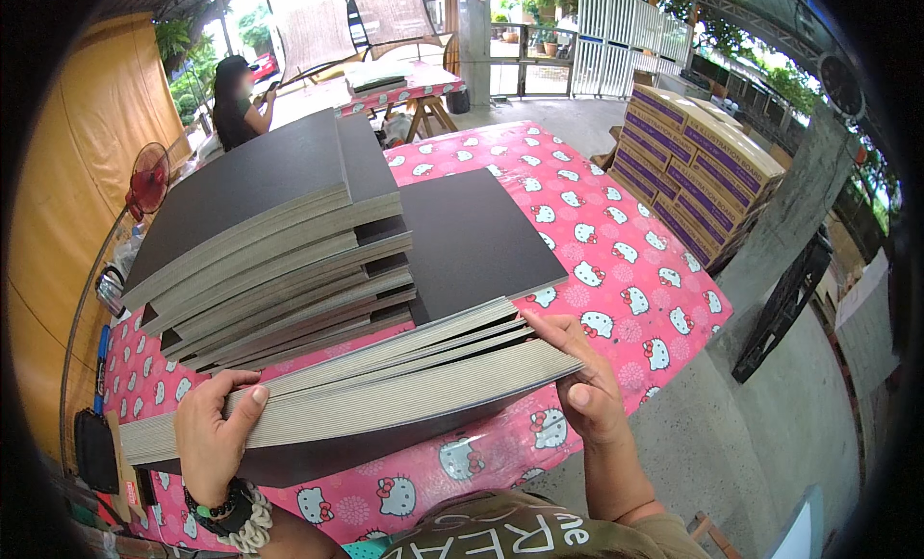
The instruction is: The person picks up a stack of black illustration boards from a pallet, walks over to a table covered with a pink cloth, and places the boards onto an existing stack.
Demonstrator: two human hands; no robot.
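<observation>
Both my hands clamp near stack of boards, lifted at table's near edge: left hand at left end, right hand at right. Squaring step, I judge. Next: keep edges flush. Taller pile far left.

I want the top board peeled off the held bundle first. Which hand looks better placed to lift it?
Probably the right hand: its fingers already reach over the top corner of the held bundle of boards, while the left hand clamps the bundle's lower edge, carrying it.

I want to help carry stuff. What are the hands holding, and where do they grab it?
Both hands grip a stack of grey boards: left hand at its left end, right hand at its right end.
</observation>
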